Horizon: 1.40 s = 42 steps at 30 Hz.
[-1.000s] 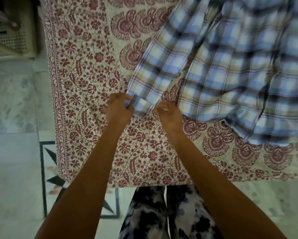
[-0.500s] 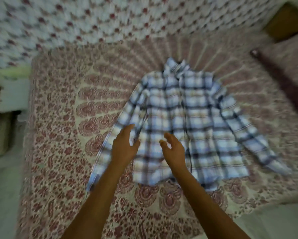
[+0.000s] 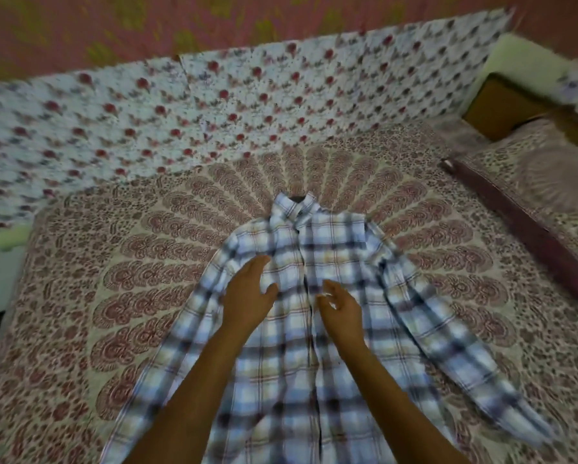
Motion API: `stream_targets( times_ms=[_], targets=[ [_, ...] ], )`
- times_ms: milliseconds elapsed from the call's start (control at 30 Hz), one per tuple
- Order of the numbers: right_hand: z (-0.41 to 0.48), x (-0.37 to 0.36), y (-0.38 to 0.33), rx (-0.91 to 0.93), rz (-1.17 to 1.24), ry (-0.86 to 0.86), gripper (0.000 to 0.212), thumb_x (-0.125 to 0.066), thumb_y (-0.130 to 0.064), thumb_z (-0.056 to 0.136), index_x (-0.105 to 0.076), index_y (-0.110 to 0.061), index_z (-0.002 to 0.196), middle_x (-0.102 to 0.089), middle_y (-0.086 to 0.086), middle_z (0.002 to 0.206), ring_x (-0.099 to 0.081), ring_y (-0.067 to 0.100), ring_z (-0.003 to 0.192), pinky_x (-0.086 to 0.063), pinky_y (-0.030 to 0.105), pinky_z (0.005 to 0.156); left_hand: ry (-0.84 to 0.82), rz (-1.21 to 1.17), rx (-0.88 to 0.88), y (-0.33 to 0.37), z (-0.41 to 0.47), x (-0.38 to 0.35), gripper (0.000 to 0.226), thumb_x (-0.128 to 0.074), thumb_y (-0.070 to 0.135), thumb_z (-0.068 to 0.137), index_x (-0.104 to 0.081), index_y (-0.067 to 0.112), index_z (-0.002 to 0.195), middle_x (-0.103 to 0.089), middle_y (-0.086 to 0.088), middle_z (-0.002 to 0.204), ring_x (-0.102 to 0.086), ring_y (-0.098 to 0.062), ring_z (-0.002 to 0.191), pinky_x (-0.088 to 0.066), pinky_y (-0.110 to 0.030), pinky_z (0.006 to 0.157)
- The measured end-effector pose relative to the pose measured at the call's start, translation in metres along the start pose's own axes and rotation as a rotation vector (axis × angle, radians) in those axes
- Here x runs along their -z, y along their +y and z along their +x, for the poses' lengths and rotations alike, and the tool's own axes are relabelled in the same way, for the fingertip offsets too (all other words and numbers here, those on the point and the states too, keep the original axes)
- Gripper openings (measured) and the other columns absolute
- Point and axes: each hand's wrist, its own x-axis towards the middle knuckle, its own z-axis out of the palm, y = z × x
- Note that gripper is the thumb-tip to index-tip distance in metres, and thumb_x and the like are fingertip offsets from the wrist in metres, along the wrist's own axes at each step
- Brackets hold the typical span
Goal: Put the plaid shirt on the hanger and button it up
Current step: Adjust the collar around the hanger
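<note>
The blue and white plaid shirt (image 3: 317, 262) lies flat on the bed, front up, collar far from me and both sleeves spread outward. A dark bit of the hanger (image 3: 297, 197) shows inside the collar; the rest is hidden under the cloth. My left hand (image 3: 249, 296) hovers over the shirt's left chest with fingers straight and spread, holding nothing. My right hand (image 3: 339, 304) is just right of the button placket with fingers loosely bent, also holding nothing. Whether either hand touches the cloth is unclear in the blur.
The bed is covered by a red-patterned mandala sheet (image 3: 120, 296). A floral cloth (image 3: 180, 122) lines the wall behind. A pillow with a dark red border (image 3: 528, 202) lies at the right, near a brown headboard corner (image 3: 502, 108).
Both hands let go of the left sleeve cuff at the bed's edge. They then moved up over the shirt's chest as my view lifted to take in the whole shirt.
</note>
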Motion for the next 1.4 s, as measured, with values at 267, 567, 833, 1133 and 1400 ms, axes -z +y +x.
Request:
stream_targets(
  times_ms=[267,567,833,1133,1400],
  targets=[
    [0.115,0.034,-0.011,0.046,-0.056,0.007,0.037,-0.051,-0.017,0.094,-0.05,-0.008,0.13,-0.054,0.011,0.134,-0.052,0.025,0.121,-0.042,0.035,0.101,0.066,-0.026,0.048,0.037,0.093,-0.043,0.051,-0.059,0.021,0.09,-0.041,0.014,0.137,-0.041,-0.006,0.146,-0.038,-0.025,0.134,-0.034,-0.035,0.105],
    [0.231,0.011,0.01,0.063,-0.19,-0.05,0.04,-0.05,-0.014,0.093,-0.047,-0.006,0.132,-0.05,0.011,0.138,-0.046,0.027,0.128,-0.037,0.037,0.106,-0.027,0.067,0.116,-0.014,0.192,-0.082,0.051,-0.058,0.02,0.09,-0.041,0.012,0.138,-0.043,-0.01,0.144,-0.039,-0.028,0.134,-0.033,-0.039,0.109],
    [0.328,-0.017,0.038,0.127,-0.333,-0.044,0.042,-0.051,-0.016,0.093,-0.045,-0.007,0.134,-0.048,0.012,0.139,-0.043,0.027,0.13,-0.035,0.038,0.108,-0.031,0.216,0.21,-0.074,0.302,-0.115,0.054,-0.058,0.027,0.089,-0.04,0.012,0.138,-0.045,-0.012,0.142,-0.041,-0.03,0.131,-0.033,-0.039,0.108],
    [0.407,-0.034,0.076,0.243,-0.654,-0.054,0.051,-0.056,-0.019,0.088,-0.042,-0.006,0.135,-0.049,0.017,0.136,-0.044,0.034,0.126,-0.039,0.045,0.103,-0.191,0.22,0.327,-0.134,0.389,-0.145,0.064,-0.054,0.04,0.09,-0.03,0.01,0.141,-0.044,-0.017,0.142,-0.043,-0.036,0.128,-0.032,-0.046,0.108],
    [0.407,-0.033,0.088,0.146,-0.724,-0.171,0.065,-0.054,-0.026,0.091,-0.022,-0.009,0.145,-0.022,0.01,0.154,-0.024,0.028,0.14,-0.031,0.042,0.111,-0.268,0.229,0.325,-0.149,0.397,-0.143,0.043,-0.075,0.037,0.072,-0.064,0.008,0.101,-0.064,-0.013,0.097,-0.06,-0.032,0.102,-0.043,-0.049,0.098]
  ],
)
